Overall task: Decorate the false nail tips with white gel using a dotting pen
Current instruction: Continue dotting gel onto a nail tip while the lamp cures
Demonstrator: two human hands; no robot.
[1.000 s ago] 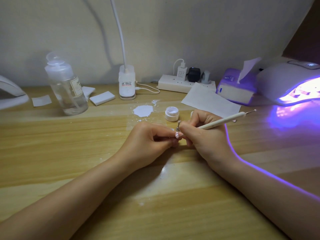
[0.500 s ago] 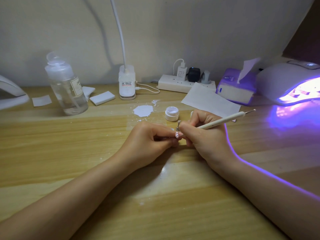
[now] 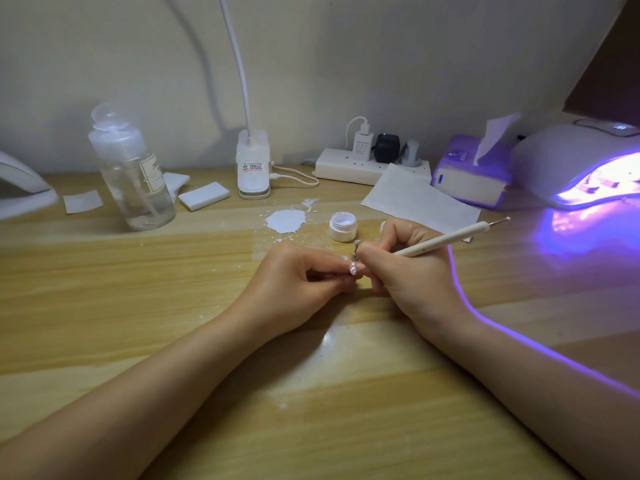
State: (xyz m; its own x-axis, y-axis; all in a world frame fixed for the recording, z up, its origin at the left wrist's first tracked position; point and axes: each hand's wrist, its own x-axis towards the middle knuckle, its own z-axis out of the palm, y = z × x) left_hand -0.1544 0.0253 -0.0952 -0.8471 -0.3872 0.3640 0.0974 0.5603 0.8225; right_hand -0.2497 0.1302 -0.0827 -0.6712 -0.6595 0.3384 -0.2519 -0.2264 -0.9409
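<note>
The left hand [image 3: 298, 278] pinches the false nail tip [image 3: 354, 270] at its fingertips over the middle of the wooden desk [image 3: 173, 306], and the right hand [image 3: 412, 271] grips the dotting pen [image 3: 446, 240] like a pencil, working end hidden against the tip. One twitch of either hand could likely smear the wet white gel, and the open gel jar [image 3: 343, 226] just behind looks easy to knock. The pen's long axis slants up and right, spare ball end toward the glowing UV nail lamp [image 3: 571, 161].
</note>
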